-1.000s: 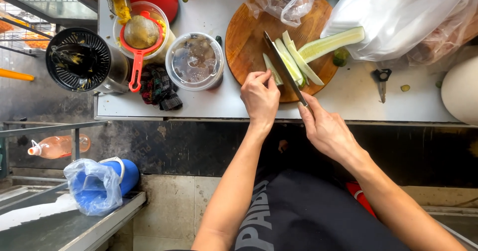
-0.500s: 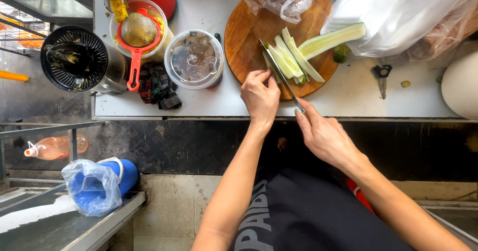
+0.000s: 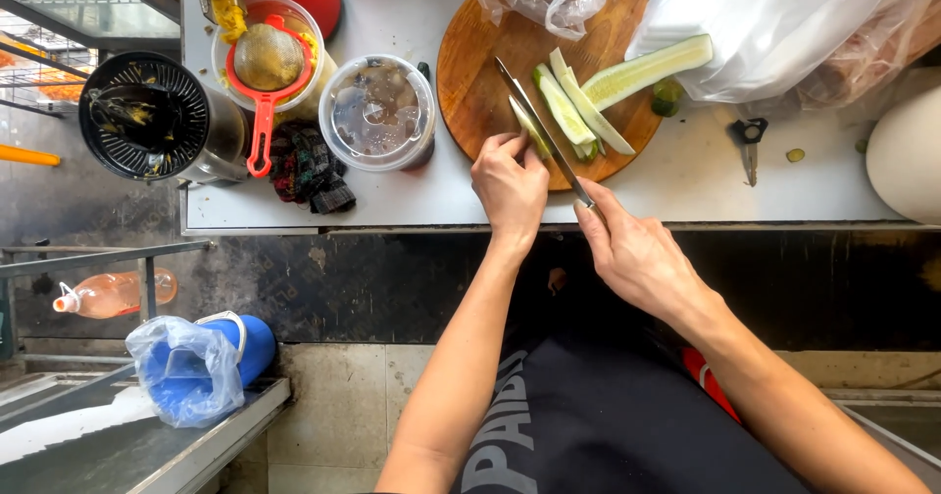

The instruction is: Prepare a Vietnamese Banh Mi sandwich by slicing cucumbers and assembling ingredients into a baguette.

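Note:
A round wooden cutting board (image 3: 485,82) lies on the white counter (image 3: 412,195). On it are several long cucumber strips (image 3: 578,112) and one larger cucumber half (image 3: 652,68). My right hand (image 3: 632,254) grips the handle of a knife (image 3: 539,122), whose blade runs lengthwise along a thin cucumber strip (image 3: 529,126). My left hand (image 3: 510,185) pins the near end of that strip with its fingertips at the board's front edge.
Left of the board stand a lidded clear tub (image 3: 377,112), a tub with a red strainer (image 3: 265,63), a black juicer (image 3: 147,117) and a dark cloth (image 3: 309,171). Plastic bags (image 3: 784,24) crowd the back right. A small key (image 3: 750,146) lies on the counter.
The knife has drawn back toward me along the cucumber strip. My left hand shifted slightly nearer the board's front edge, still holding the strip.

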